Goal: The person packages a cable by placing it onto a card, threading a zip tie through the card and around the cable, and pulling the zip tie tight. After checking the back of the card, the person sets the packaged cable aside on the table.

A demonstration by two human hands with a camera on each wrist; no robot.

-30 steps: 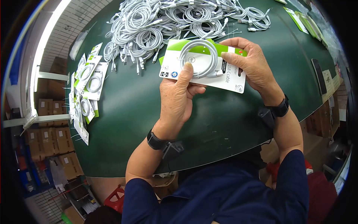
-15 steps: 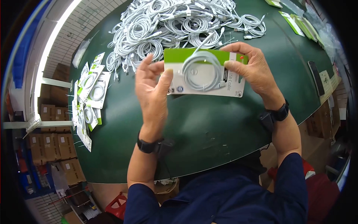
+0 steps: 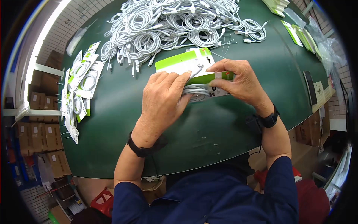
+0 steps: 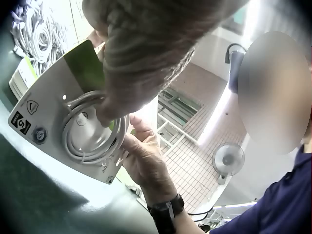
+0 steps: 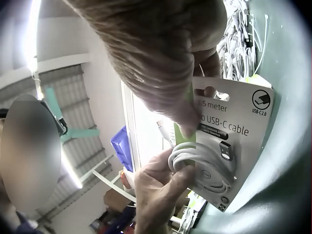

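A white and green card (image 5: 243,112) printed "USB-C cable" carries a coiled grey-white cable (image 4: 73,139) on its front. My right hand (image 3: 242,82) pinches the card's end between thumb and fingers. At the coil (image 3: 195,92), my left hand (image 3: 162,99) grips coil and card, its thumb on the coil in the right wrist view. A cable end with its plug (image 3: 197,71) sticks up over the card's green edge, beside the left fingers. Behind the held card lies another green and white card (image 3: 179,61) on the table.
A big heap of coiled cables (image 3: 171,26) covers the back of the green table (image 3: 209,149). Carded cables (image 3: 80,86) overlap at the left edge. More cards (image 3: 305,39) and clear plastic lie at the right, with a dark phone-like object (image 3: 310,87) nearer.
The left hand, which came off the card half a second ago, has returned to the coil. The held card has tipped so its green edge faces up, and the card behind now shows.
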